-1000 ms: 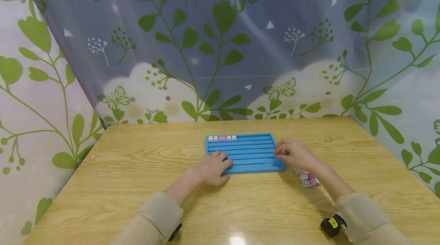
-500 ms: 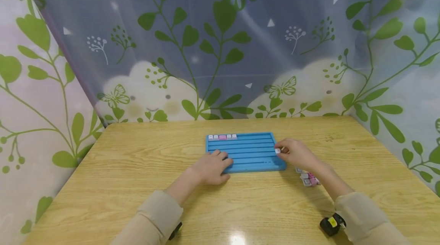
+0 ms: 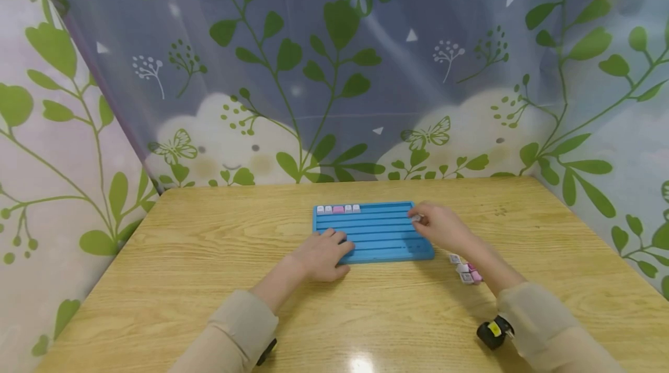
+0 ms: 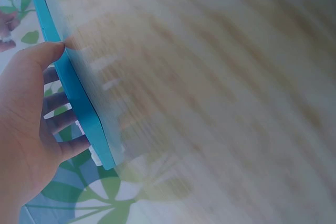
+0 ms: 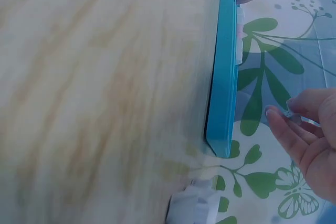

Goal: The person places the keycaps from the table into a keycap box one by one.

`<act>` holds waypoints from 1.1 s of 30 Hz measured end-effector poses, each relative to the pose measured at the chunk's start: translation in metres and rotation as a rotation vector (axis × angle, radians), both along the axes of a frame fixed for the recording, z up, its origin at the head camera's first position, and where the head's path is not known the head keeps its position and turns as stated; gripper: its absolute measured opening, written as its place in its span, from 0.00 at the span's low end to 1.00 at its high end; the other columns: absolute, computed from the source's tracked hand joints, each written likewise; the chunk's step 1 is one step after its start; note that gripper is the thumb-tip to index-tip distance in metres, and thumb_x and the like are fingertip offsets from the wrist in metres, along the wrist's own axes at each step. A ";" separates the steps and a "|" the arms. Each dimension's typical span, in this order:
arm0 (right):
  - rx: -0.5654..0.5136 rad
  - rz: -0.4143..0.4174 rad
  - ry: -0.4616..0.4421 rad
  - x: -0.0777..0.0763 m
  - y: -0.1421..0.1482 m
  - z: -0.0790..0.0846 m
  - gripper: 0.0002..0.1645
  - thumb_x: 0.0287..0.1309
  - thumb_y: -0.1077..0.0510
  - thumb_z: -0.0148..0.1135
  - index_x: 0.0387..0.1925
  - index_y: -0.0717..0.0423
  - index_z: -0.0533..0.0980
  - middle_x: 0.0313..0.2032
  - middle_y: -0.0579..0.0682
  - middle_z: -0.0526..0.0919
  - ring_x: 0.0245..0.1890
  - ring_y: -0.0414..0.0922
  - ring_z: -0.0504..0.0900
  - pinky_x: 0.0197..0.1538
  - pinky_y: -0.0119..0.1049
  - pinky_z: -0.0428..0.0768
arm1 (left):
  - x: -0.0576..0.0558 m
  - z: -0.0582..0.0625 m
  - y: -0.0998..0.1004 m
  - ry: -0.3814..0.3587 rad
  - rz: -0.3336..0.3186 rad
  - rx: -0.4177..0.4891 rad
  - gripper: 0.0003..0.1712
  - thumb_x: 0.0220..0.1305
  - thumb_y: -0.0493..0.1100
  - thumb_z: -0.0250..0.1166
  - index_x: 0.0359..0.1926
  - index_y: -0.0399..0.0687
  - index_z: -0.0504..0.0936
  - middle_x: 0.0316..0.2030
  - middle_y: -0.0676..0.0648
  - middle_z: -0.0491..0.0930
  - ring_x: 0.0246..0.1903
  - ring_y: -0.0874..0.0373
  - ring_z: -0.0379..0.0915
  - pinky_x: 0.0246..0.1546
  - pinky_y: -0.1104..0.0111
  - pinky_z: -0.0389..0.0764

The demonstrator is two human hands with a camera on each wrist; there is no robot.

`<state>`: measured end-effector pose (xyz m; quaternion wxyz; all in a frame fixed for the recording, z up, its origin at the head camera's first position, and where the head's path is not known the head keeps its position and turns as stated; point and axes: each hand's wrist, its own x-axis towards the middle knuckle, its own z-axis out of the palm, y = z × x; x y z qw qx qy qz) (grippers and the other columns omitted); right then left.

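A blue ridged tray (image 3: 376, 255) lies on the table, with a row of white keycaps and a pink keycap (image 3: 338, 209) in its back left corner. My left hand (image 3: 321, 257) rests on the tray's front left part, fingers spread over it. In the left wrist view the thumb (image 4: 50, 53) touches the tray's front edge. Over the tray's right side, near the back corner, my right hand (image 3: 444, 226) pinches a small white keycap (image 3: 417, 218) between thumb and fingertips. The right wrist view shows that keycap (image 5: 290, 114) held above the tray's level.
A small pile of white and pink keycaps (image 3: 466, 273) lies on the wooden table (image 3: 366, 315) right of the tray, below my right forearm. A patterned cloth (image 3: 292, 71) hangs behind the table and along both sides.
My right hand, holding the white keycap, has moved from beside the tray's right edge toward its back right corner, turning the keycap on the way. The left hand and tray stay put.
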<state>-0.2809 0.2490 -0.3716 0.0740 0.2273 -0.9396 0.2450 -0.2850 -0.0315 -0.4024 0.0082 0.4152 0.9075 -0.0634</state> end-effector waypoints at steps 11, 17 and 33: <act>-0.085 -0.011 -0.184 -0.009 -0.009 0.008 0.19 0.58 0.70 0.56 0.52 0.70 0.72 0.44 0.64 0.78 0.36 0.49 0.83 0.34 0.35 0.80 | 0.001 0.001 0.001 0.004 -0.004 -0.004 0.29 0.66 0.58 0.51 0.64 0.53 0.67 0.58 0.47 0.67 0.56 0.52 0.63 0.53 0.57 0.69; -0.023 -0.012 -0.137 -0.016 -0.015 0.012 0.17 0.55 0.63 0.63 0.47 0.66 0.76 0.35 0.53 0.81 0.31 0.43 0.79 0.31 0.35 0.77 | 0.001 0.001 0.001 0.002 -0.005 0.001 0.29 0.67 0.57 0.51 0.64 0.52 0.66 0.58 0.47 0.67 0.56 0.51 0.62 0.53 0.57 0.68; -0.001 -0.013 -0.128 -0.048 -0.033 0.012 0.14 0.57 0.62 0.61 0.45 0.64 0.76 0.38 0.54 0.80 0.32 0.44 0.80 0.34 0.38 0.78 | -0.001 -0.002 0.000 0.000 0.000 0.004 0.28 0.66 0.58 0.51 0.63 0.53 0.68 0.57 0.47 0.68 0.55 0.51 0.63 0.53 0.57 0.68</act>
